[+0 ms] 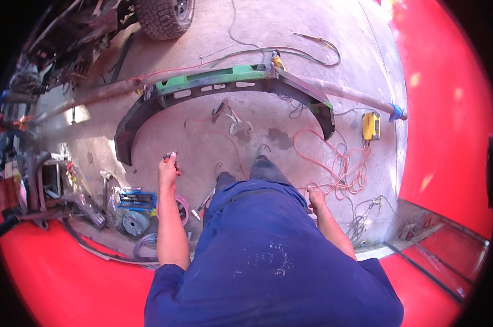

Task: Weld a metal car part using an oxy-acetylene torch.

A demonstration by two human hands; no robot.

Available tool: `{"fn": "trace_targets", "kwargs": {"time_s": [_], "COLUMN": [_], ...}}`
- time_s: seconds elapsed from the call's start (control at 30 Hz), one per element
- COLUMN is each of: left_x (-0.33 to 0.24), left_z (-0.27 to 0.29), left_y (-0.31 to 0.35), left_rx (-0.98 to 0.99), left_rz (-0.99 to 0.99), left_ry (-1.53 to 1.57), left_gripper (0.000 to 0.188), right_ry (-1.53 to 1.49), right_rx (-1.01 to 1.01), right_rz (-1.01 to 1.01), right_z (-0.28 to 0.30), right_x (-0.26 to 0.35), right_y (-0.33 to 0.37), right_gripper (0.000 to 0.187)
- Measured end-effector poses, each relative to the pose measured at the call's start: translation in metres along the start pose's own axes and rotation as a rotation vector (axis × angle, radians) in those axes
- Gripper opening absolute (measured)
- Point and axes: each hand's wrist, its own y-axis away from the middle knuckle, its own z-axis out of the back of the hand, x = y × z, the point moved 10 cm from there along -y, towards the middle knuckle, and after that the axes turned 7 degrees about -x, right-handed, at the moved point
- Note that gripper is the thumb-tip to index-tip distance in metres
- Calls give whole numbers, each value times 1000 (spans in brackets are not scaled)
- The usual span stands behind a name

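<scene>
Your left hand point(170, 165) grips a small object point(167, 160), your right hand point(316, 200) curls, contents unclear; the pipe point(349, 94) apparently supports the bumper point(230, 78).

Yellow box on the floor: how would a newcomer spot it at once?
Find the big curved bar, black and green, above centre. Look right of it, toward the blue-wrapped end of the long pipe; the yellow box is just left of that. Its chunky yellow body differs from the loose reddish cable nearby.
</scene>
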Motion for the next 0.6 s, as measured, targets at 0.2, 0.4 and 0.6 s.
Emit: {"fn": "trace_targets", "kwargs": {"time_s": [0.2,0.4,0.6], "left_x": [-30,-29,23], "left_z": [-48,-91,-105], "left_y": [-15,-3,17], "left_rx": [86,84,19], "left_rz": [-73,-57,87], "left_ry": [-69,-133,-330], "left_gripper": [27,25,26], "right_ry": [-123,-138,-84], "right_rx": [31,-6,87], "right_rz": [-24,-26,-106], "right_z": [-14,-4,15], "right_x": [-22,-41,-14], "right_y": [-24,-64,-91], "right_gripper": [53,59,53]}}
